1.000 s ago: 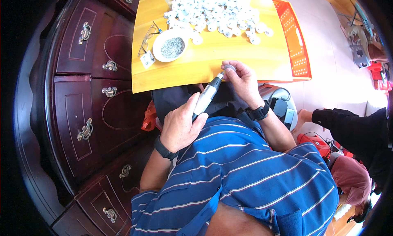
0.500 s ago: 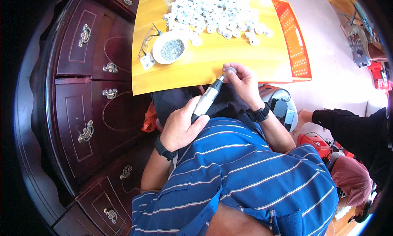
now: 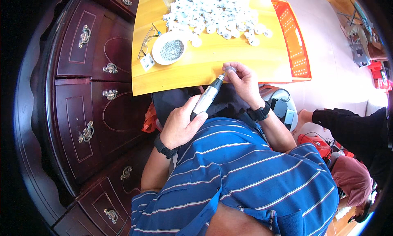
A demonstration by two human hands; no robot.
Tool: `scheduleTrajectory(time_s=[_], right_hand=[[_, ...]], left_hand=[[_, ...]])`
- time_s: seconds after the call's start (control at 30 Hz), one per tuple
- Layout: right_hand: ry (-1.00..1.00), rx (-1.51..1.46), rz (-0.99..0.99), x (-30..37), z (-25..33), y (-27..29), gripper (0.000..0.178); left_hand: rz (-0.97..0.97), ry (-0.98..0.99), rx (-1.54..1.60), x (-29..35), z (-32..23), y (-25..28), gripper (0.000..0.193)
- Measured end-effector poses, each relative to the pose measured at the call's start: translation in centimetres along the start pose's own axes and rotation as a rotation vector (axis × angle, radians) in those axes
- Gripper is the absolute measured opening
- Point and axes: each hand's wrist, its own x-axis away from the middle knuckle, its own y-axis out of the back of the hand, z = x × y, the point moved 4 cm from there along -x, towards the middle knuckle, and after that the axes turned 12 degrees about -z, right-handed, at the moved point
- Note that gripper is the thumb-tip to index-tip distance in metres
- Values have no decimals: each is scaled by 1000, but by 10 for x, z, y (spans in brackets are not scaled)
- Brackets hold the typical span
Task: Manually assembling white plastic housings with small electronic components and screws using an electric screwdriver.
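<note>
Beside the white bowl [image 3: 170,51] lies a small white tag [image 3: 147,62].

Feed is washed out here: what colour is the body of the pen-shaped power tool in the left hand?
Silver-grey body with a black nose, the pen-shaped power tool, seen in the head view.

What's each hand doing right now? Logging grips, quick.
Left hand: closed around the grey electric screwdriver.
Right hand: fingers pinching a small round part at the tool's tip.

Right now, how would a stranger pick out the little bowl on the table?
Start at the yellow table beside the dark drawers. Near its left edge, below the pile of white parts, sits the bowl: white, round, filled with grey bits, the only dish there.
</note>
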Motion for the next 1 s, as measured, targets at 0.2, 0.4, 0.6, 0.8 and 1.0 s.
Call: scheduleTrajectory(time_s=[0.2,0.4,0.6,0.8,1.0], right_hand=[[-1,-8,1,0,-2,-1,19],[33,10,6,-1,-3,3,18],[50,52,4,-1,3,3,18],[49,72,2,-1,-2,6,18],[76,98,-5,-2,-1,8,18]], left_hand=[[2,-26,38,0,7,-2,44],[85,87,100,-4,7,-1,42],[75,77,135,-4,13,-6,44],[111,96,183,-7,17,-9,47],[187,200,363,-9,22,-12,53]])
